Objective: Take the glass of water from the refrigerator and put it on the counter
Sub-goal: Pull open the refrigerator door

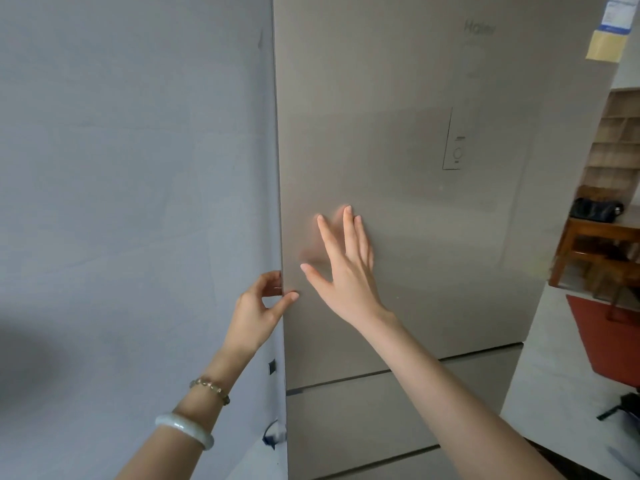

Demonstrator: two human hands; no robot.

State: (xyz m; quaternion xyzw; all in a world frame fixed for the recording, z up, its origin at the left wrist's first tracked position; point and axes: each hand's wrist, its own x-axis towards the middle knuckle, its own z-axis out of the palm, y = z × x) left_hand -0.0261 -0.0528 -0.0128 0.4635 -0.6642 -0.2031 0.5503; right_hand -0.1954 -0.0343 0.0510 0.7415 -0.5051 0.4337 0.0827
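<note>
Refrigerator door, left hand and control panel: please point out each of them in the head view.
refrigerator door (398,98), head view, on the bare upper face.
left hand (258,306), head view, on the palm, at the door's left edge.
control panel (457,152), head view, on the round dial.

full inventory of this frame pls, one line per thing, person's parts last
refrigerator: 1, beige-grey, centre, doors shut
control panel: 1, white, upper door
stickers: 2, white-blue and yellow, fridge top right
wall: 1, pale blue-grey, left
wooden table: 1, brown, far right
dark bag: 1, black, on the table
shelving: 1, light wood, behind the table
red mat: 1, floor, right
bracelets: 2, white bangle and beaded, left wrist
left hand: pinching door's left edge
right hand: fingers spread, at door front
</note>
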